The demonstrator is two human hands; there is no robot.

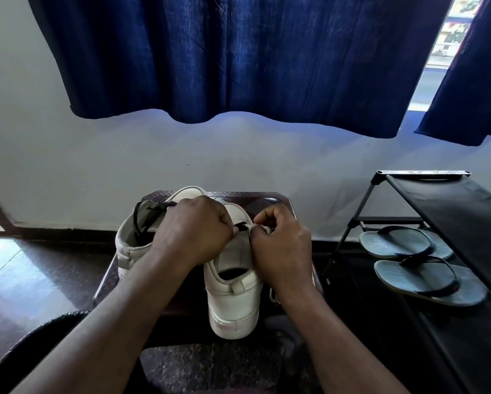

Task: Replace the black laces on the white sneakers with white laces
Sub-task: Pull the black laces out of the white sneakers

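One sneaker (234, 297) stood on the stool (267, 198) between the left hand (194, 231) and right hand (281, 245), a lace (242, 226) between their fingertips. A second sneaker (133, 245) lay just left of the left hand. A rack (452, 206), right of the right hand, held two sandals (426, 282).

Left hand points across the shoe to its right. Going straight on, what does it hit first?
The right hand, almost at once: only a short stretch of black lace, apparently pinched by both, separates it from the left hand above the sneaker. Depth looks matched, though one view can't confirm.
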